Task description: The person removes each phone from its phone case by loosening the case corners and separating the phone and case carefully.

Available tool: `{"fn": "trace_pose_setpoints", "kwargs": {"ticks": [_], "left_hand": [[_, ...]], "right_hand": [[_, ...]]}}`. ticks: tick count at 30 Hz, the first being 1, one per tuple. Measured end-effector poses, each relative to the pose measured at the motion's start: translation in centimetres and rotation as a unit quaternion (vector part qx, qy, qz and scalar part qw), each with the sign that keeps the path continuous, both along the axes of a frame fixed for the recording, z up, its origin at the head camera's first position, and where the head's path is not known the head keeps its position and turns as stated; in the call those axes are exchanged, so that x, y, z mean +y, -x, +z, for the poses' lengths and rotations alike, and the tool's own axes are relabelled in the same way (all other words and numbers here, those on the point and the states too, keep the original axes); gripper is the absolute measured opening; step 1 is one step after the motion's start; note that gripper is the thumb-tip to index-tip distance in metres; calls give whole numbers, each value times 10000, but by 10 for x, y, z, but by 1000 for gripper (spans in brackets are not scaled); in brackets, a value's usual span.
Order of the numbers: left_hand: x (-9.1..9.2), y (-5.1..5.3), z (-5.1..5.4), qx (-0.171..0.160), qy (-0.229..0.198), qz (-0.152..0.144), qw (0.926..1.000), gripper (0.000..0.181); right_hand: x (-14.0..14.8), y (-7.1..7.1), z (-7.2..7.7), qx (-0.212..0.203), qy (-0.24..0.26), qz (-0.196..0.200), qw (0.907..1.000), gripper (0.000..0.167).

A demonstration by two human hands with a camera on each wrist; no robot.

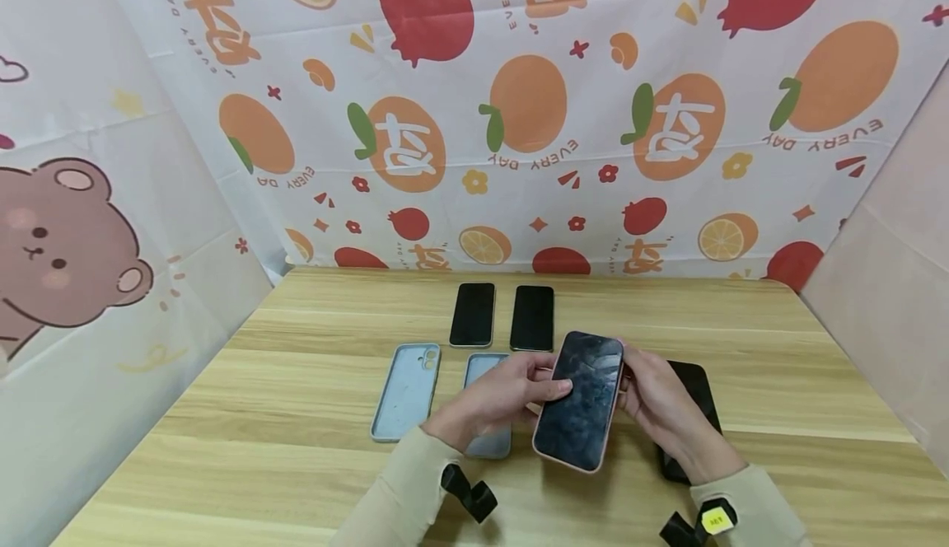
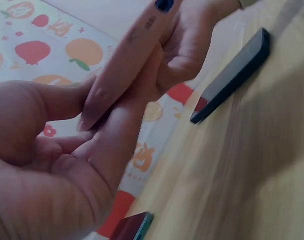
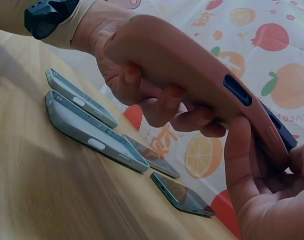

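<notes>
A dark-screened phone (image 1: 582,399) in a pink phone case (image 3: 171,60) is held above the table, screen up and tilted. My left hand (image 1: 504,390) grips its left edge, thumb on the screen and fingers against the case back. At the upper right edge, my right hand (image 1: 660,403) pinches the phone and case. In the right wrist view a dark edge of the phone stands out from the case near the right hand (image 3: 271,190); how far it sits inside is unclear. The left hand (image 2: 52,150) also shows in its own wrist view.
Two black-screened phones, one left (image 1: 472,315) and one right (image 1: 532,318), lie at the back. A blue phone case (image 1: 404,390) lies at left; another blue case (image 1: 489,446) is partly under the left hand. A black phone (image 1: 697,390) lies beneath the right forearm.
</notes>
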State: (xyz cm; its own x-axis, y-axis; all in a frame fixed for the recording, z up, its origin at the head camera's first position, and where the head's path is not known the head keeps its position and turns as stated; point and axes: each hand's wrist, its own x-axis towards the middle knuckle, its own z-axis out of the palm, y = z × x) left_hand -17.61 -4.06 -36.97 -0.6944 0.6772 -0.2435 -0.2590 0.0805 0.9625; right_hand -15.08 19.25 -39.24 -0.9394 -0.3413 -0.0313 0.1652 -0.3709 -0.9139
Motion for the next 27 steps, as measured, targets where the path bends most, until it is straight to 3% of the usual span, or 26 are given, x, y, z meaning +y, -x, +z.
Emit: {"fn": "trace_pose_setpoints", "kwargs": {"ticks": [4,10,17,22,27], "left_hand": [[-1,1,1,287,286,24,9992,36],[-1,3,2,123,195,-107,9997,31],[0,0,4,118,239,87,9996,34],[-3,-2,5,79,198,179,9996,38],[-5,-1,2,41,42,354,9994,32]], "right_hand": [[-1,-1,1,-155,-156,-168,9996,41],[-4,-2,1,-461,-111,-443,9979,40],[-11,-2,2,-731,224,-680,9948,42],[-15,-4,1,-670,173,-600,9958,51],[-16,-8,-1,-521,-57,-253,9983,57]]}}
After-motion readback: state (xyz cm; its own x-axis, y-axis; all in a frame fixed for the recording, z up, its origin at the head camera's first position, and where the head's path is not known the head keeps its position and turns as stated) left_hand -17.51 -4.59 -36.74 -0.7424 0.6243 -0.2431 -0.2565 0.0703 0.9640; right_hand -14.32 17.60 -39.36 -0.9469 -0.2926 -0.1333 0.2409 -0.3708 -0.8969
